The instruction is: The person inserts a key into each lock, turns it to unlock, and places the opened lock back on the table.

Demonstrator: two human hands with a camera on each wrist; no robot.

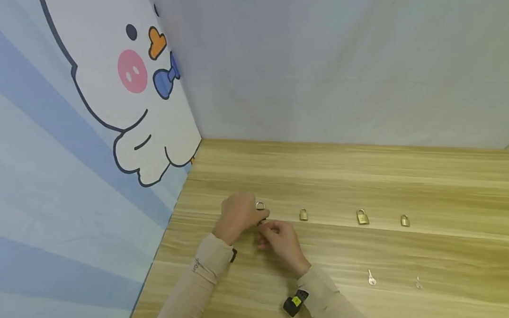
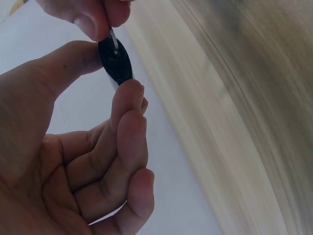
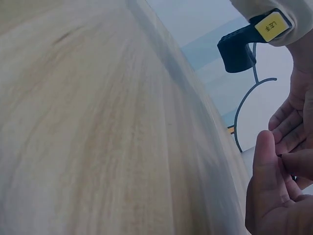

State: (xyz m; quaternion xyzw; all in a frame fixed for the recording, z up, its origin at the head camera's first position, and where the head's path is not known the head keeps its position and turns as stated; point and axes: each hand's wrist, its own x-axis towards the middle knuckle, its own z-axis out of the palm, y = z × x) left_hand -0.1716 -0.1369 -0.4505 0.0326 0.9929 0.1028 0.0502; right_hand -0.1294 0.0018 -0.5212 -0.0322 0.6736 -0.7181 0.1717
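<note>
My left hand (image 1: 239, 217) grips a padlock between thumb and fingers; its shackle (image 1: 260, 205) points up in the head view. In the left wrist view, the padlock's dark oval underside (image 2: 117, 63) with its keyhole faces the camera. A thin metal key (image 2: 113, 40) reaches into that keyhole, pinched by my right hand (image 1: 284, 241) between thumb and forefinger. The right hand's fingers hide most of the key. In the right wrist view both hands come together at the right edge, and the padlock is mostly hidden.
To the right stand a small brass padlock (image 1: 303, 215), a larger brass padlock (image 1: 363, 217) and another small padlock (image 1: 405, 220) in a row. A key (image 1: 371, 278) and a smaller key (image 1: 418, 283) lie nearer on the wooden table (image 1: 449, 186). A patterned curtain (image 1: 87, 180) borders the left.
</note>
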